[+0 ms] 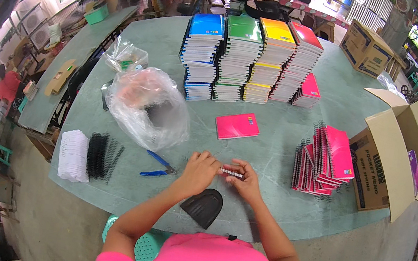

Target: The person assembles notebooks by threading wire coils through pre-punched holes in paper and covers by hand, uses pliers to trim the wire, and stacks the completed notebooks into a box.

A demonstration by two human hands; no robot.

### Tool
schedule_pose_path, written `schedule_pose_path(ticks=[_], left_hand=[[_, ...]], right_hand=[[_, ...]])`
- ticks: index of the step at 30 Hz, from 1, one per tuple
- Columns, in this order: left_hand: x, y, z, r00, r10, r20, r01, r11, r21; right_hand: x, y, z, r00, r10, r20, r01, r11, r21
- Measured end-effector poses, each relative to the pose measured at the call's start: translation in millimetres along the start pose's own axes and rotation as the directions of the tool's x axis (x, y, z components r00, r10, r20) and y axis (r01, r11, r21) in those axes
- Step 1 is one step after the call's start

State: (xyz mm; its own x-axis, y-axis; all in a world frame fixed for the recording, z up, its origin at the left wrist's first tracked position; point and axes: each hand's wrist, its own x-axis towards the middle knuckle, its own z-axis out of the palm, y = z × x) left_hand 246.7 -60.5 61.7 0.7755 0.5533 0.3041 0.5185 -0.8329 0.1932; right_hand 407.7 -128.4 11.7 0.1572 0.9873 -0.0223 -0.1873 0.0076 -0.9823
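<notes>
Table (283, 133): notebook stacks (240, 60) far middle, held notebook (232, 174) near middle.
Single notebook (237, 126) between; plastic bag (141, 102) left, coils (98, 155) and pliers (152, 174) nearer left; notebook pile (338, 154) right, carton (368, 177) just right of it.

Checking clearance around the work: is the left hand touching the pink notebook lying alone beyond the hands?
Apart. The head view shows a strip of green tabletop between the left hand and the near edge of the pink notebook.

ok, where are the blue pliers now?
In the head view, the pliers lie on the table left of the left hand, between it and the black spiral coils.
</notes>
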Motion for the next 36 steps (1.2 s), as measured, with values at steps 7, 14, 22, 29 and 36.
schedule_pose_path(ticks=[7,14,22,29,36], left_hand=[[9,5,8,0.997,-0.030,0.066,0.038,0.991,-0.132],[20,17,19,1.000,0.002,-0.021,-0.009,0.953,-0.303],[26,19,35,0.989,0.134,0.066,-0.087,0.876,-0.474],[27,17,30,0.991,0.126,0.036,-0.091,0.859,-0.503],[30,23,42,0.990,0.122,0.066,-0.077,0.880,-0.469]], right_hand=[[-8,16,-11,1.000,-0.001,0.000,0.001,0.997,-0.073],[-10,26,-14,1.000,-0.009,-0.023,0.006,0.991,-0.133],[-11,45,-25,0.999,-0.016,0.033,0.021,0.984,-0.177],[-9,40,-20,0.999,-0.037,0.038,0.042,0.990,-0.135],[-14,45,-24,0.999,-0.045,0.007,0.045,0.985,-0.167]])
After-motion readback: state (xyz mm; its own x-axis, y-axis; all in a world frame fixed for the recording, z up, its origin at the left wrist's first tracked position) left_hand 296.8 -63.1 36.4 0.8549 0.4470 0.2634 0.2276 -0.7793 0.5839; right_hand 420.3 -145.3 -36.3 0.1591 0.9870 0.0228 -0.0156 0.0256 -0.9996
